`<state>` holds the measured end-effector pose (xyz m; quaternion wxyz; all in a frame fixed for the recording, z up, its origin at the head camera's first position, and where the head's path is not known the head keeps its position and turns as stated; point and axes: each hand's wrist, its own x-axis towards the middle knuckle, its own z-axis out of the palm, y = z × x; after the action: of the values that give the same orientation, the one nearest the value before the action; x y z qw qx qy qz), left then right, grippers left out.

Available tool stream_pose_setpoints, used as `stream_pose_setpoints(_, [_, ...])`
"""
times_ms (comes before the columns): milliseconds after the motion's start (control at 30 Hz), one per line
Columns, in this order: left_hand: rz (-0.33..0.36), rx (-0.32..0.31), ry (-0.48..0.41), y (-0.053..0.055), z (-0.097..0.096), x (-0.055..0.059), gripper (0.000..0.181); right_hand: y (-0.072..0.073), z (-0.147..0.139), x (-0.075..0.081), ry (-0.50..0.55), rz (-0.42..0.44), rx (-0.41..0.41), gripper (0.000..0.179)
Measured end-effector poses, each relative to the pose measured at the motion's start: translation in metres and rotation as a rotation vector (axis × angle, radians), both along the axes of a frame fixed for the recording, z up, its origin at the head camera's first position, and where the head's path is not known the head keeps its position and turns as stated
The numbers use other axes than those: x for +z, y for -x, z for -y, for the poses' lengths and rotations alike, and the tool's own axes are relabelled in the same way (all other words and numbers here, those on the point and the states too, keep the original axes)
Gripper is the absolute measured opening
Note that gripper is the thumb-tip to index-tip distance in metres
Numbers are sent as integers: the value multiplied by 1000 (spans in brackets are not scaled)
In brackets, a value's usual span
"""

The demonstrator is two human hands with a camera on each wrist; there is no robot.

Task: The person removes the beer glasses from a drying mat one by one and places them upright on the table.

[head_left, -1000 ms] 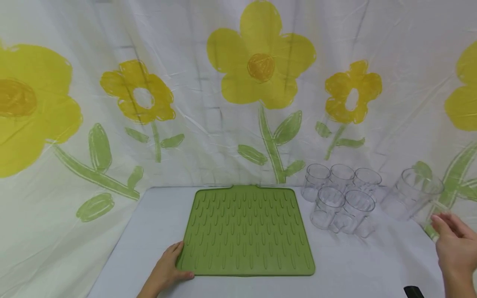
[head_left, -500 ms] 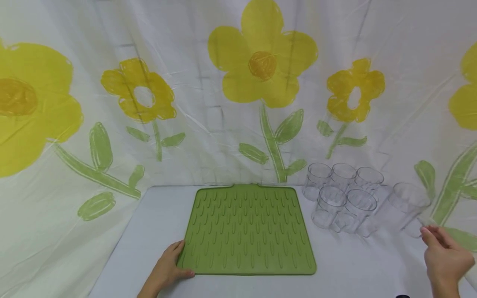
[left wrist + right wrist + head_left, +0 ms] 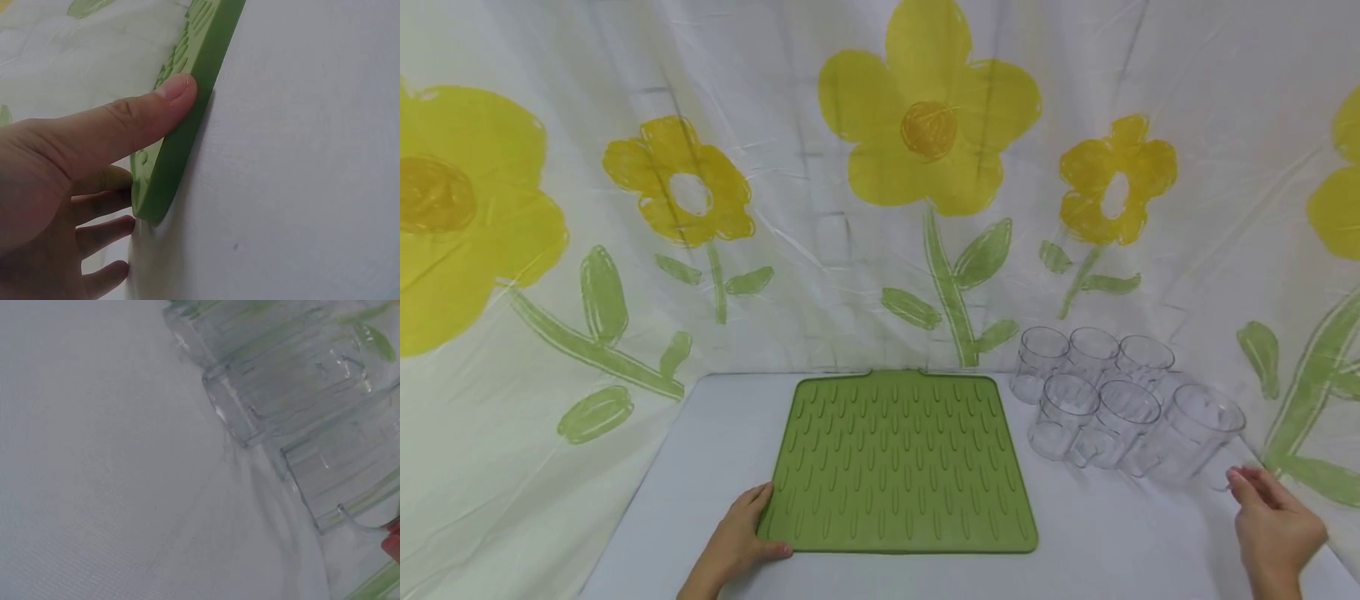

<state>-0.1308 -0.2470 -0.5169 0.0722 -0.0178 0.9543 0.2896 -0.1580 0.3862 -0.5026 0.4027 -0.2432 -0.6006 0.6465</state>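
Note:
A green ribbed drying mat (image 3: 898, 467) lies flat on the table. My left hand (image 3: 737, 533) holds its near left corner. In the left wrist view the thumb (image 3: 178, 87) lies over the front rim, while the fingers (image 3: 106, 228) sit along the side edge. At the right, my right hand (image 3: 1273, 525) pinches the handle of a clear glass mug (image 3: 1201, 433), upright beside a group of similar mugs (image 3: 1127, 417). Only red-looking fingertips (image 3: 392, 544) show at the held mug's handle (image 3: 359, 526) in the right wrist view.
Several clear mugs stand upright in two close rows right of the mat, overlapping in the head view. A white sheet with yellow flowers (image 3: 928, 129) hangs behind the white table (image 3: 700, 467). The table's right edge runs beneath my right forearm.
My right hand has brought the mug left and down, close beside the other mugs. A dark object at the bottom right has left the head view. My left hand stays at the mat's corner.

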Motion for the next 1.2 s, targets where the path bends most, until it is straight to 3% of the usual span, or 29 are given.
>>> stream_pose_setpoints(133, [3,-6,10,1,0,0,110,1,2,-6,-13,29,7,37])
stream_pose_setpoints(533, [14,2,1,1,0,-1,111,4,5,-23,109,-27,50,39])
stream_pose_setpoints(1200, [0,0,13,0,-2,0,110,8,3,-30,195,-112,58,28])
